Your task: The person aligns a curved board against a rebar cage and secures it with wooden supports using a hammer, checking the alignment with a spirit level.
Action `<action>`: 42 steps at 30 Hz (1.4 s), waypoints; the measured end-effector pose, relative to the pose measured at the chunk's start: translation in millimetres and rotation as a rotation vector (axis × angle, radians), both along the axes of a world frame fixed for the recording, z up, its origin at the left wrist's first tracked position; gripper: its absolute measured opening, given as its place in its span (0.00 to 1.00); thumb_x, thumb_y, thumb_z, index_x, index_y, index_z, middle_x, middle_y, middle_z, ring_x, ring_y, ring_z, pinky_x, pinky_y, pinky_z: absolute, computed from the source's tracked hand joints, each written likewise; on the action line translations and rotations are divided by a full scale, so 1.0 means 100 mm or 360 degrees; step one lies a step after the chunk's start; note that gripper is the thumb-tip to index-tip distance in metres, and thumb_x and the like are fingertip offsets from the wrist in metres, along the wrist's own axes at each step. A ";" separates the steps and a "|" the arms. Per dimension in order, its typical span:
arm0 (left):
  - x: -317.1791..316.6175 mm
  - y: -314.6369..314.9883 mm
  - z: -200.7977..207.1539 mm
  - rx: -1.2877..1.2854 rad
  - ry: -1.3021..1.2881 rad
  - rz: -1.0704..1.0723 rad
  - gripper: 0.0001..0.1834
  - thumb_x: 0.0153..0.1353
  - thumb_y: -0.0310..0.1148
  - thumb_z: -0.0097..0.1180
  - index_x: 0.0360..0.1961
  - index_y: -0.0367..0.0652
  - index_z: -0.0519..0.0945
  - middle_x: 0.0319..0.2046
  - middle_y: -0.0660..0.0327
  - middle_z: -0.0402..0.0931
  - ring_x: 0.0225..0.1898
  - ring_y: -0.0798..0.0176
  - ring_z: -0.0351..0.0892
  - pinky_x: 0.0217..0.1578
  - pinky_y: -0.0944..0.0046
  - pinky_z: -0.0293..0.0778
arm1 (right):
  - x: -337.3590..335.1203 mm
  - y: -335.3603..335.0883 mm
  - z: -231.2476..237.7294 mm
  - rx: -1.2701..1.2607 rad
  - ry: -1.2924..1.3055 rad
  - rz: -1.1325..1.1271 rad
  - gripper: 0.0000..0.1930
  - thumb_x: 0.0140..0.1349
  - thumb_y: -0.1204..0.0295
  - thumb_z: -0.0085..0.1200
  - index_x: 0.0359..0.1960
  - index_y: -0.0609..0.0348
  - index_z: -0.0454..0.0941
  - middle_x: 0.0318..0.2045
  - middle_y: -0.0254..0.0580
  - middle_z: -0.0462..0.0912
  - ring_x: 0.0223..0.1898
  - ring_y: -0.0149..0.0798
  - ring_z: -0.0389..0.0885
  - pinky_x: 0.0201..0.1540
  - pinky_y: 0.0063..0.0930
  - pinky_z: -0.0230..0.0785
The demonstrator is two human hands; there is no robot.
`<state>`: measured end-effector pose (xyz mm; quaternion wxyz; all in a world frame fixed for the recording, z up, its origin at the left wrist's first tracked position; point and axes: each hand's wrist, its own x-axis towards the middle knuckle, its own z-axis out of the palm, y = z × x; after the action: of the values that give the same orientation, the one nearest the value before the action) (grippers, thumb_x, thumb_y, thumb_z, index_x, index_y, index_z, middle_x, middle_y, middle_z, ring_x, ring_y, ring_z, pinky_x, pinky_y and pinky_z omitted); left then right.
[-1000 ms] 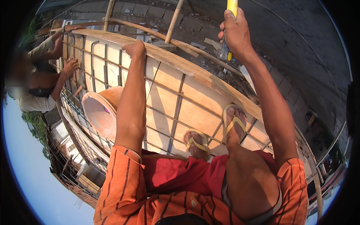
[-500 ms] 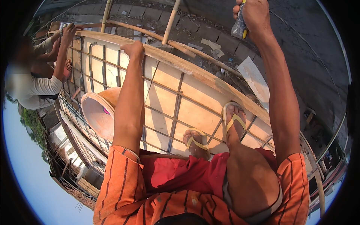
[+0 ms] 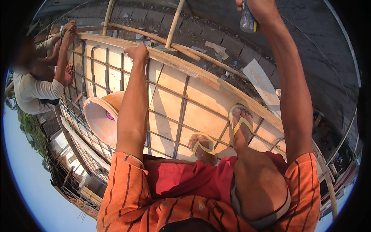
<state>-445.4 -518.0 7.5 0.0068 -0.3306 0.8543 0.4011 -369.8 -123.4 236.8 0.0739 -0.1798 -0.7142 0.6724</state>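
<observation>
At the pale plywood deck's (image 3: 203, 110) far edge, the left hand (image 3: 137, 53) clasps a long brown wooden board (image 3: 181, 65)!
Past it, the right hand (image 3: 262, 9) wraps a black-and-yellow tool handle (image 3: 247, 20); firm left-side bracing looks best.

Warm sunlight blazed across the pale boards (image 3: 205, 96) — a soft-edged shadow (image 3: 160, 102) cutting through the glow! Up right, the ground (image 3: 317, 65) sat dim and grey. The fisheye bowed the wooden beam (image 3: 177, 62), black swallowed the corners — and a heavy blur smothered the co-worker's head (image 3: 23, 54).
</observation>
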 end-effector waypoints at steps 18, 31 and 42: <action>0.09 0.28 0.34 -0.0008 -0.0117 -0.0052 0.50 0.48 0.21 0.54 0.64 0.18 0.34 0.52 0.37 0.66 0.51 0.51 0.75 0.51 0.63 0.73 | -0.23 0.09 -0.17 0.0075 0.0142 -0.0480 0.12 0.72 0.62 0.41 0.41 0.60 0.68 0.24 0.33 0.71 0.18 0.26 0.71 0.21 0.26 0.67; -0.05 -0.20 -0.19 0.0048 -0.0023 -0.0126 0.46 0.49 0.19 0.55 0.61 0.18 0.38 0.38 0.49 0.69 0.31 0.61 0.74 0.30 0.62 0.75 | 0.03 0.06 -0.14 -0.0120 -0.0292 0.0140 0.16 0.73 0.57 0.40 0.39 0.58 0.70 0.21 0.30 0.72 0.18 0.23 0.71 0.19 0.20 0.67; -0.02 -0.02 -0.19 0.0031 -0.0037 -0.0122 0.48 0.48 0.21 0.55 0.60 0.15 0.34 0.34 0.52 0.69 0.27 0.65 0.73 0.25 0.65 0.72 | 0.58 -0.29 -0.76 -0.0301 -0.1052 0.1355 0.18 0.70 0.60 0.44 0.45 0.65 0.73 0.21 0.32 0.71 0.17 0.26 0.71 0.17 0.23 0.67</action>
<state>-447.8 -520.2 -11.4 0.0353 -0.3020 0.8622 0.4051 -311.7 -152.7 160.5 -0.4496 -0.0825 -0.6454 0.6120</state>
